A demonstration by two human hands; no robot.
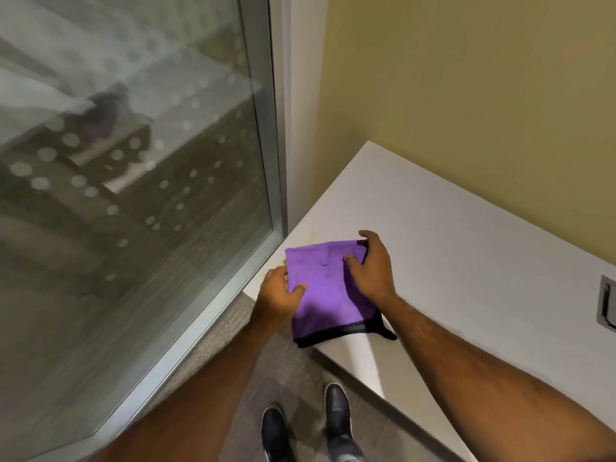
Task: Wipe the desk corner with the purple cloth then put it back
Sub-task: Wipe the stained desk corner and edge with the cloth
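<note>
A tall pane of clear glass dotted with pale frosted circles (pixel 133 195) fills the left half of the view, set in a silver metal frame (pixel 278 161), and reflections blur whatever lies behind it. To the right rises a plain mustard-yellow painted wall (pixel 466 95). Below that wall a smooth white desk top (pixel 450 255) runs from the upper middle down to the lower right, its near corner sitting just beside the foot of the glass frame. Grey ribbed carpet (pixel 276 368) covers the floor under the desk edge, where two dark shoes (pixel 306 425) stand side by side. At the right border a small grey metal fitting (pixel 608 303) is let into the desk surface; it is cut off by the frame edge, so what it is cannot be told. On the desk corner lies a folded square purple cloth with a black trimmed edge (pixel 328 291), its lower hem hanging slightly over the front edge of the desk. The person's left hand (pixel 278 291) pinches the cloth's left side, thumb on top and fingers curled under. The right hand (pixel 371 265) grips the cloth's upper right corner, fingers bent over the far edge and thumb pressed on the fabric. Both bare forearms reach in from the bottom.
</note>
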